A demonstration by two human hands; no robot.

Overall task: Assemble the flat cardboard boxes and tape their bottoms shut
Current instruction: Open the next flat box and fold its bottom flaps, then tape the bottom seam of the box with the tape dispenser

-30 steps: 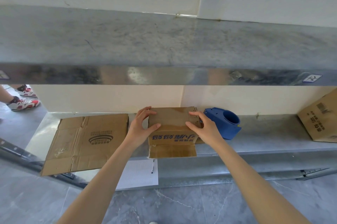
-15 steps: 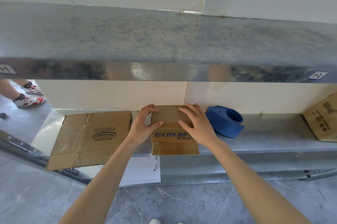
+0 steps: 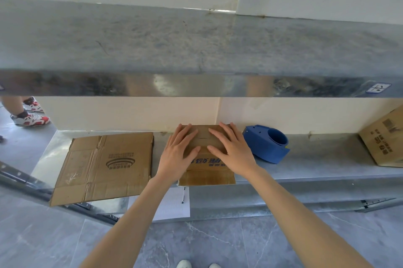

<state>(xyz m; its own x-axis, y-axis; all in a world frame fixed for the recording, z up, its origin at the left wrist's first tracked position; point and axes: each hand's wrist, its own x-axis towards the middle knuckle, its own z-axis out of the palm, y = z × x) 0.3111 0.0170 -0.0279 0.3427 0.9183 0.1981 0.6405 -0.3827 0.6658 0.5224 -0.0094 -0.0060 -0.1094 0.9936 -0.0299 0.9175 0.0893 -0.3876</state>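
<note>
A small brown cardboard box (image 3: 206,177) with blue print stands on the lower metal shelf (image 3: 316,167), one flap hanging over the shelf's front edge. My left hand (image 3: 177,153) and my right hand (image 3: 232,151) lie flat on the box's folded top flaps, fingers straight and spread, pressing them down side by side. A blue tape dispenser (image 3: 267,143) rests on the shelf just right of my right hand. Left of the box lies a flat, unfolded cardboard box (image 3: 104,165).
An upper metal shelf (image 3: 196,49) juts out overhead. An assembled cardboard box (image 3: 386,137) stands at the far right. White paper (image 3: 174,204) lies on the level below. Another person's red-and-white shoes (image 3: 30,116) are at the left on the grey tiled floor.
Both hands slid from the box's sides onto its top. The flaps folded down flat under the palms.
</note>
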